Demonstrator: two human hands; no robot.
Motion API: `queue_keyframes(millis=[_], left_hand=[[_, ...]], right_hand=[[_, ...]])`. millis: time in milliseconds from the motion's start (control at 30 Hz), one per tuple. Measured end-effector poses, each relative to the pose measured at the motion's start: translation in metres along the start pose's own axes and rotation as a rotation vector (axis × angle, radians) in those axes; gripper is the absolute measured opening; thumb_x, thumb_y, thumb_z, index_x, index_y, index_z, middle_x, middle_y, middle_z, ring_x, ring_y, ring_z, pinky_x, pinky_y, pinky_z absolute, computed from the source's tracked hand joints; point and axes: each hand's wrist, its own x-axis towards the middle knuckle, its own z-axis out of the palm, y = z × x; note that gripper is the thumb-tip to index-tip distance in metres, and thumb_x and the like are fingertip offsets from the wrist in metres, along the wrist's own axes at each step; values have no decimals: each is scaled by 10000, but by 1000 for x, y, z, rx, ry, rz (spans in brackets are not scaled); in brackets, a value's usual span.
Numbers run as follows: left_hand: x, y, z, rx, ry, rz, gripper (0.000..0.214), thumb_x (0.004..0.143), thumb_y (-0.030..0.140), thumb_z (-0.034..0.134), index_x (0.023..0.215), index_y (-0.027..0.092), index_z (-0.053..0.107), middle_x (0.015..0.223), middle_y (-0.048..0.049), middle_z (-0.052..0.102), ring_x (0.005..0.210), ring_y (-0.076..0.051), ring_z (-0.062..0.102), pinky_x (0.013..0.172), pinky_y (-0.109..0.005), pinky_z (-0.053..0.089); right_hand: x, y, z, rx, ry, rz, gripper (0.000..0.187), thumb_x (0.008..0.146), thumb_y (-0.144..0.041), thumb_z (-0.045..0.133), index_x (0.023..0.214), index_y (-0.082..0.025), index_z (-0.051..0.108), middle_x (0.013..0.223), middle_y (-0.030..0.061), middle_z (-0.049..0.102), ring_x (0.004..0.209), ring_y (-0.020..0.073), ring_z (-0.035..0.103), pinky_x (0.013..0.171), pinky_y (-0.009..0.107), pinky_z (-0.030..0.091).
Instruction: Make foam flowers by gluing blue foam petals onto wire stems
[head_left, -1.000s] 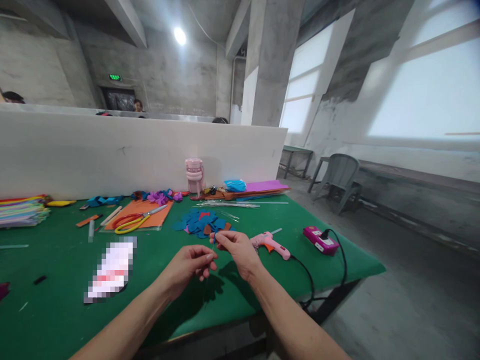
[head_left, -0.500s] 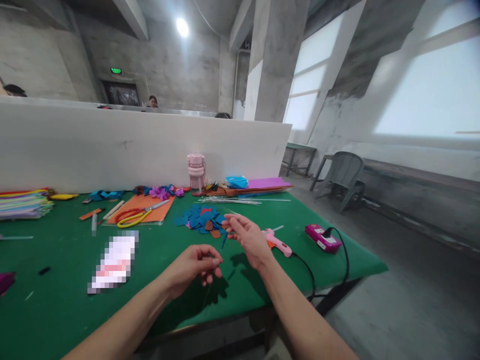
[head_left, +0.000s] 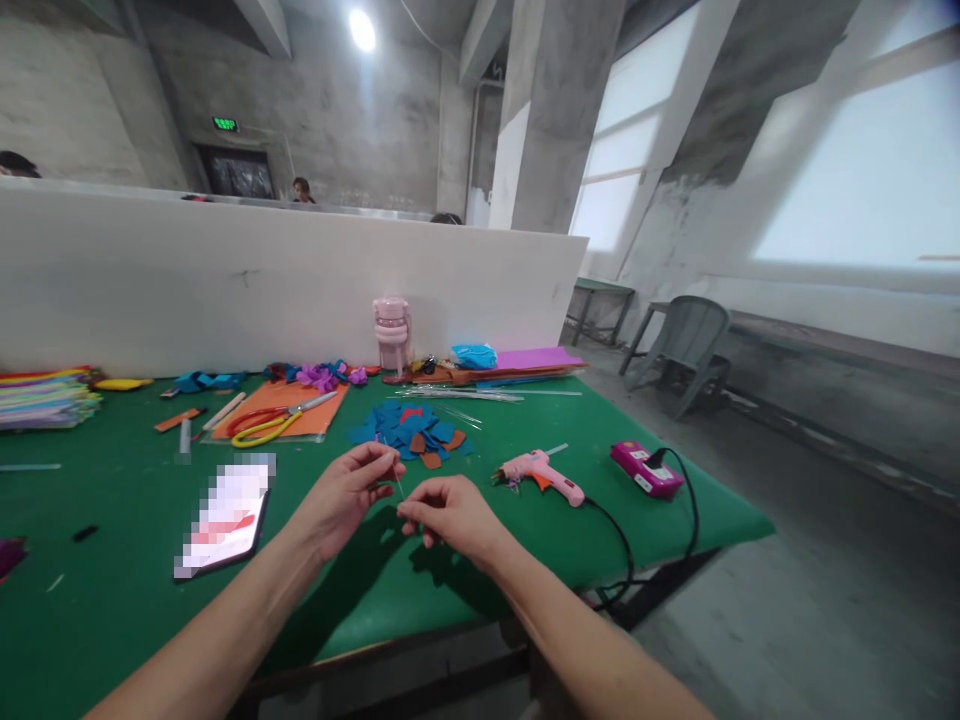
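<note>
My left hand (head_left: pixel 346 498) is raised over the near part of the green table, thumb and fingertips pinched together. Close beside it on the right, my right hand (head_left: pixel 454 518) is also closed in a pinch, slightly lower. A thin, pale wire (head_left: pixel 400 486) spans the short gap between both sets of fingertips; its ends are hidden in the fingers. Just beyond the hands lies a pile of blue and brown cut pieces (head_left: pixel 420 432). A pink glue gun (head_left: pixel 546 474) lies to the right, untouched, with a glue stick in its back.
Scissors (head_left: pixel 274 421) rest on an orange sheet (head_left: pixel 262 400) at left, with a phone (head_left: pixel 229 515) nearer me. A pink bottle (head_left: pixel 392 335) stands against the white partition (head_left: pixel 300 275). A purple power box (head_left: pixel 646 470) and its black cable (head_left: pixel 695 530) sit near the right edge.
My right hand has moved left and down from beside the glue gun, and my left hand has risen. The fingertips are now close together. The blue strip seen at my right fingers no longer shows.
</note>
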Motion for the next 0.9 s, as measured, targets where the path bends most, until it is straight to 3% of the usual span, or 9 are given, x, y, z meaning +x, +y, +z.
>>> queue_keyframes(millis=[133,267,367,467,633,767,900], left_hand=[[-5,-2,10,-76,-99,-17,171,761,341,587,804,182,543,588,29,501,599,-112,514,539,-214,418],[13,0,3,-10,-63,77,208,757,368,579,842,181,544,545,61,414,475,-66,403,467,-186,355],[51,1,-14,332,59,84,273,706,417,608,824,174,567,459,95,325,369,-38,225,388,-176,199],[94,-2,-27,890,206,69,276,604,394,676,718,146,631,454,54,448,392,-57,304,412,-205,208],[140,-15,-25,1088,238,71,226,502,344,724,439,167,597,423,5,481,498,-115,421,463,-228,228],[150,-23,-13,1134,234,21,176,452,191,721,374,177,563,402,5,486,501,-129,450,477,-231,240],[133,-21,-8,1086,269,8,143,516,186,672,420,171,568,377,26,446,452,-113,410,466,-229,240]], right_hand=[[3,2,4,34,6,25,286,657,-437,636,680,-152,630,569,4,617,366,43,442,379,167,311],[7,4,0,-69,57,-45,293,709,-447,582,788,-175,653,647,11,640,402,64,485,408,189,352],[11,6,-18,-178,236,-148,280,751,-432,536,757,-178,656,679,19,650,445,84,512,457,209,392],[15,5,-45,-205,400,-164,267,751,-415,533,744,-176,652,689,30,658,476,107,538,474,221,405],[11,4,-80,-178,518,-166,308,750,-447,523,786,-168,647,705,51,666,505,127,552,459,225,392],[2,2,-90,-166,516,-164,315,752,-452,523,782,-165,649,709,55,668,505,123,547,462,228,390],[-7,-2,-95,-158,467,-137,309,754,-441,527,776,-156,645,712,60,666,500,120,543,461,228,390]])
